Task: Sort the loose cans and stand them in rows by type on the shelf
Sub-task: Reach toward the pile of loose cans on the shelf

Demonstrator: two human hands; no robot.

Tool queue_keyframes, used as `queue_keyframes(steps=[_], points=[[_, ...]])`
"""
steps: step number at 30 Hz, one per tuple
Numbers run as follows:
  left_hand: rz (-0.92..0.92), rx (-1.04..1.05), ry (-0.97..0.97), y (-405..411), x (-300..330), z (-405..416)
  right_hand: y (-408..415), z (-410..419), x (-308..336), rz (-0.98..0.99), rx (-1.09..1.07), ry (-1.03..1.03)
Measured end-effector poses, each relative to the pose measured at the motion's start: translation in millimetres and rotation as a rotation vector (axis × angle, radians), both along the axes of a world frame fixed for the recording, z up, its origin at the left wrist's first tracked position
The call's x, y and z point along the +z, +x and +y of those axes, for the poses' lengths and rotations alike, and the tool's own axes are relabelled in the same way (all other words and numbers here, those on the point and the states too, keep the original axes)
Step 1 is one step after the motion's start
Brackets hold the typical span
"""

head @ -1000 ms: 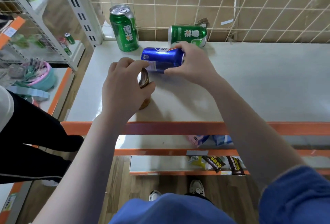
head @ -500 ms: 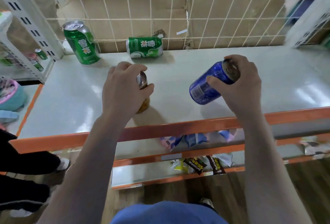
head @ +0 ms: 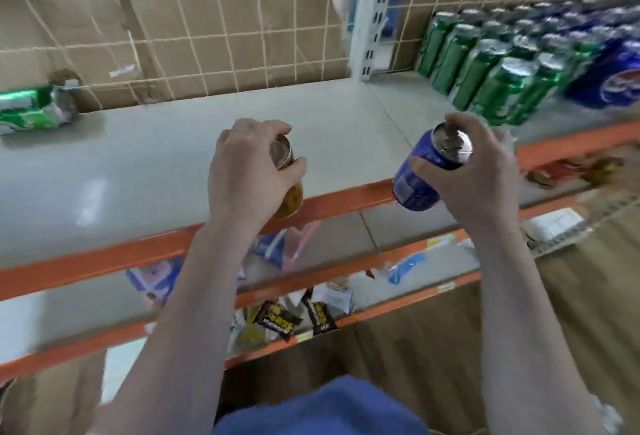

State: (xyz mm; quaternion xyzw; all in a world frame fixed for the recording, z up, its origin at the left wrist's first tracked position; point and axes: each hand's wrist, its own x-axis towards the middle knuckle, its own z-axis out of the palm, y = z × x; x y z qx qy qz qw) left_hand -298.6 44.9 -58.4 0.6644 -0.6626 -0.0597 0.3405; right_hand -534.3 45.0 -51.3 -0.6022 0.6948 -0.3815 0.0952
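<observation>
Fingers of my left hand (head: 247, 175) grasp a gold can (head: 289, 188); right hand (head: 479, 171) grasps the blue can (head: 420, 178), top tilted toward 1 o'clock.

Two held cans (head: 420, 175), one lying.

A wire mesh grid (head: 194, 29) backs the unit, with brown cardboard (head: 86, 39) behind it and a white slotted upright post (head: 372, 19) at its right. On the lower tiers lie snack packets: black ones (head: 277, 322) near the front edge, blue-and-white ones (head: 156, 278) above. Below is wooden flooring (head: 415, 365).
</observation>
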Motion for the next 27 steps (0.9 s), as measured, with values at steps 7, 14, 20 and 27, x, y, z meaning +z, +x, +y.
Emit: queue_keyframes(steps=[7,14,20,27], points=[[-0.046,-0.192,-0.014,-119,17,-33,-104,0,-3,-0.064,-0.140,-0.035],[-0.057,-0.343,-0.063,-202,24,-70,-175,-19,1,-0.063,-0.207,-0.007],[-0.115,-0.434,-0.080,-285,26,-98,-255,-44,-9,-0.112,-0.235,-0.027],[-0.064,-0.392,-0.055,-425,23,-129,-404,-105,-13,-0.079,-0.092,-0.031]])
